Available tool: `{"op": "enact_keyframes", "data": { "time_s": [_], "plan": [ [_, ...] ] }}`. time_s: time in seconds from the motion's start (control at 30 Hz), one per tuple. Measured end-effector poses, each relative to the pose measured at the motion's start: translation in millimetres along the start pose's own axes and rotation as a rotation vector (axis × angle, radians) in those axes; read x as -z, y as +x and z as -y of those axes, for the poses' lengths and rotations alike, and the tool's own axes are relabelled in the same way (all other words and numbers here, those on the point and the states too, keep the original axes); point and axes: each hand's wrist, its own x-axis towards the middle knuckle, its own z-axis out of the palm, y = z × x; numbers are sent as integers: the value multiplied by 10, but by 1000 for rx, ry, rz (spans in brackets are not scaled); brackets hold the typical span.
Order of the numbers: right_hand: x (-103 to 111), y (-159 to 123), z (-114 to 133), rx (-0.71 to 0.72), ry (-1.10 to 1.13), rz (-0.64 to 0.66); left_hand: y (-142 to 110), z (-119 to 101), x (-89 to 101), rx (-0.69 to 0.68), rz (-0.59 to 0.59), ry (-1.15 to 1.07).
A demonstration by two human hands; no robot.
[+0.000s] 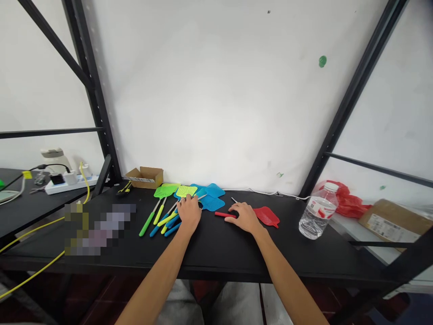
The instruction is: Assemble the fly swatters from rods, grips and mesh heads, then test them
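Several fly swatters (176, 203) lie in a pile on the black table (216, 253), with green, yellow and blue heads and handles. My left hand (188, 213) rests on top of this pile, fingers curled over the handles. A red fly swatter (267, 215) lies apart to the right, its red handle (223, 215) pointing left. My right hand (244, 216) lies over the red swatter's shaft, fingers bent down on it.
A small open cardboard box (146, 177) stands at the back by the wall. A clear water bottle (316, 211) stands at the right, with a red bag (345, 198) and a flat carton (389, 219) beyond. A power strip (67, 183) and yellow cable (37, 230) are at the left.
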Motion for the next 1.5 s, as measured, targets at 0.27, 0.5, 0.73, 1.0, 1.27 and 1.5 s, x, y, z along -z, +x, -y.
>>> {"op": "enact_keyframes", "data": {
  "time_s": [0.27, 0.5, 0.73, 1.0, 1.27, 1.5],
  "plan": [
    [-51, 7, -51, -7, 55, -9, -110, -282, 12, -477, 41, -395],
    [-77, 57, -85, -21, 116, -33, -185, -354, -71, -619, 224, -511],
    [-128, 40, -183, -207, 332, -142, -142, -350, -3, -455, 175, -672],
    [-5, 141, -296, -310, 720, -373, -50, -387, 56, -155, 61, -1144],
    [145, 143, -201, -351, 1656, -485, -104, -429, 105, -251, 65, -1206],
    [226, 131, -147, -348, 1763, -493, -181, -454, 141, -384, 107, -1069]
  ]
}}
